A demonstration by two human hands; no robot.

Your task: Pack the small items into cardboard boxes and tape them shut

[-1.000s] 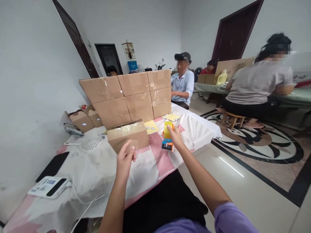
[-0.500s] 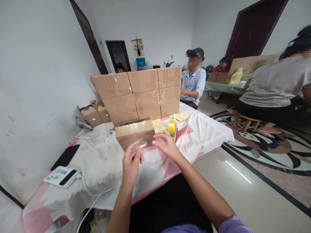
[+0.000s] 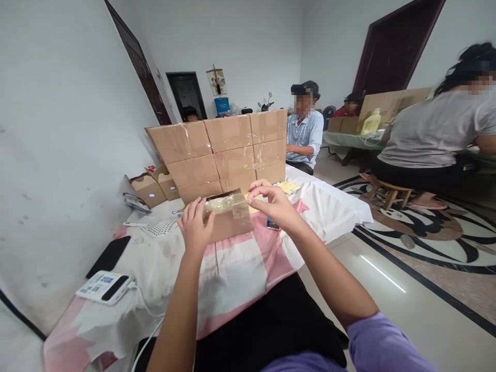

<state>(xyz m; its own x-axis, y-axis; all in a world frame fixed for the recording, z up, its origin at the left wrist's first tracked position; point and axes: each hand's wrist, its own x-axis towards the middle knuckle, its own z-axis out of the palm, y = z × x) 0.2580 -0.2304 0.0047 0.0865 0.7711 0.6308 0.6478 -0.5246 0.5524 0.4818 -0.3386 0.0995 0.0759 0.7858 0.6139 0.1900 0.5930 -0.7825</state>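
Observation:
A small cardboard box (image 3: 231, 226) lies in front of me on the cloth-covered table, with shiny clear tape (image 3: 225, 203) along its upper edge. My left hand (image 3: 195, 226) rests over the box's left end, fingers spread and thumb on the near side. At the upper right corner is my right hand (image 3: 274, 205), its fingers curved and apart, with nothing visible in them; whether the fingertips touch the tape is unclear. Mostly hidden behind the right wrist is a tape dispenser (image 3: 273, 224). Beyond the box stands a wall of stacked, taped cartons (image 3: 232, 150).
Left on the table are a white perforated paddle (image 3: 165, 226), a black flat pad (image 3: 108, 257) and a white device (image 3: 104, 287) with a cable. Open cartons (image 3: 149, 188) stand behind. Yellow sheets (image 3: 289, 187) lie right. One person (image 3: 306, 129) works behind the cartons, another (image 3: 434, 124) sits right.
Both hands have moved up and apart from above the box's near side. The left hand has spread onto the box's left end; the right hand has reached its upper right corner.

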